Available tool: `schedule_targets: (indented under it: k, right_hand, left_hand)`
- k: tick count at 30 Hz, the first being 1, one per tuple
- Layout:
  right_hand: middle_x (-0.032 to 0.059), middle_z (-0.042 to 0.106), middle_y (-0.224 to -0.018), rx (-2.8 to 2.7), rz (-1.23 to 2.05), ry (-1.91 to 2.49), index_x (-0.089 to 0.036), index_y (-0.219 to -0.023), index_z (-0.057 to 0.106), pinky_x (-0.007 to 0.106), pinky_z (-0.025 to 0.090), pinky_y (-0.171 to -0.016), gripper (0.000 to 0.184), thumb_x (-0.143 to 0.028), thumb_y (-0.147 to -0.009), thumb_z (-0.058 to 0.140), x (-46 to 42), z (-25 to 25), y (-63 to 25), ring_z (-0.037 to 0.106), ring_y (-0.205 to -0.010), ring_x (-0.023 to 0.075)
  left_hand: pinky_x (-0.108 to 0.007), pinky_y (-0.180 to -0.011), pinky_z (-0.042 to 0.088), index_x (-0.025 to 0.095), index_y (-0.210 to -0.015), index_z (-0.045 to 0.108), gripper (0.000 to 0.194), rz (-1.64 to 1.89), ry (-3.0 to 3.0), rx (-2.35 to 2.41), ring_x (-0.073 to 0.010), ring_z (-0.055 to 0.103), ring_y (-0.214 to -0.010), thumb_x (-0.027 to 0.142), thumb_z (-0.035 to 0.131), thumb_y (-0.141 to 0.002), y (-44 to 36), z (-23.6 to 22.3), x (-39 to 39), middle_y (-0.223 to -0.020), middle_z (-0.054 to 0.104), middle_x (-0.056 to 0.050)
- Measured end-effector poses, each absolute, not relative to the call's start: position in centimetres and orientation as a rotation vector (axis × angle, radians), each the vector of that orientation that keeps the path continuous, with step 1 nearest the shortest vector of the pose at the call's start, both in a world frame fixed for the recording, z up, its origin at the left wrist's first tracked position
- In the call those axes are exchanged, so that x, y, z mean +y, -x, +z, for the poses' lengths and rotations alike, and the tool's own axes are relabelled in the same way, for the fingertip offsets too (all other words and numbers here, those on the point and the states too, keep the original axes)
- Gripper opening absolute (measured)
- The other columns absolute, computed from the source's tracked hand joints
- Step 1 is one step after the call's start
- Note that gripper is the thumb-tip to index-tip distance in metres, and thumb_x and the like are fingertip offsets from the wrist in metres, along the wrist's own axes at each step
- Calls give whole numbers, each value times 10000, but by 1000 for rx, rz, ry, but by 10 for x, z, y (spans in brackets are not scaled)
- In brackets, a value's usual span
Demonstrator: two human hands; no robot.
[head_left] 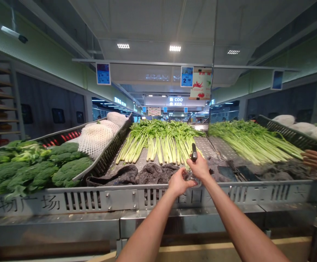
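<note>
In front of me, over the crate's front rail, I hold a spray bottle (193, 152) with a black head and a clear body. My right hand (199, 167) wraps around its upper part, just below the head. Lower down, my left hand (178, 182) curls around the clear body from the left; part of its grip is hidden. Beyond both hands, bunches of celery (158, 145) lie side by side, leaves away from me and cut stalks toward me. A crumpled dark cloth (153, 174) lies between the stalks and the rail.
Broccoli (35, 165) and net-wrapped produce (95, 140) fill the left side, behind a slanted black crate wall (111, 145). A grey slotted rail (117, 199) runs along the front. On the right, a mirror panel (256, 145) reflects the celery and a hand. Price signs (187, 76) hang overhead.
</note>
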State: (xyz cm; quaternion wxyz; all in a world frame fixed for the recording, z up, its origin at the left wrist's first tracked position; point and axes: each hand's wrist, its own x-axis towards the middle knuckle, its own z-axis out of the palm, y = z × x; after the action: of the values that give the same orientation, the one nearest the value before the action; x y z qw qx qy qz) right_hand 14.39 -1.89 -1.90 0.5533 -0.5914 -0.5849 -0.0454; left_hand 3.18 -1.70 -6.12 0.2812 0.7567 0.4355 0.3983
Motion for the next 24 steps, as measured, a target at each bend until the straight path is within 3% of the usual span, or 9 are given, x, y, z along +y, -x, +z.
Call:
schedule_targets:
  k: [7,18,24]
  right_hand:
    - [-4,537,-629,-1418,-35,1340,-170,-869,481,240,367,-548,302,-313,-605,446,-18,-19,-131,490,-552,133]
    - [-11,538,-593,-1436,0,1337,-172,-795,495,220,361,-505,246,-329,-609,457,-9,-20,-126,472,-499,110]
    - [4,558,-630,-1433,9,1331,-160,-878,504,227,369,-532,325,-342,-614,453,-9,-21,-126,495,-547,125]
  left_hand:
    - [-252,-662,397,140,-1000,508,658,1049,-1934,1018,-146,496,-729,269,735,-395,-22,-55,-8,-848,562,-45]
    - [-250,-679,390,150,-997,500,604,1061,-1934,993,-133,479,-716,267,712,-444,-15,-55,-11,-810,545,-24]
    - [-221,-637,373,154,-979,499,559,1070,-1944,1033,-122,461,-694,257,695,-466,-15,-52,-17,-770,531,-11]
